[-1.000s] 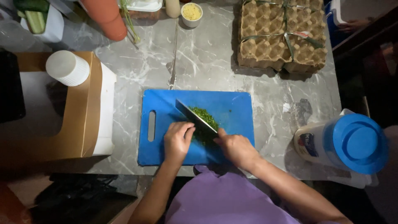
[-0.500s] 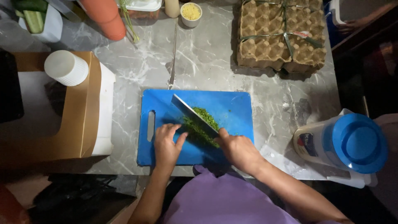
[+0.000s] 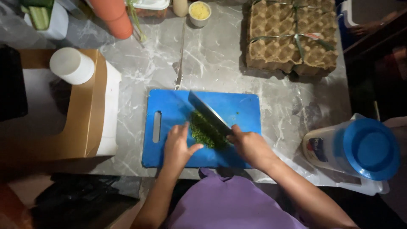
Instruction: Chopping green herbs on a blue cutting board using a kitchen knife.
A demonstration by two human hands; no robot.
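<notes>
Marble counter | egg cartons top-R | R hand clamped on knife | L hand flat, fingers apart, by herbs

Marble counter under cutting board

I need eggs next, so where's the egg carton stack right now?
In the head view, the egg trays sit at the far right of the marble counter, beyond the blue cutting board.
</notes>
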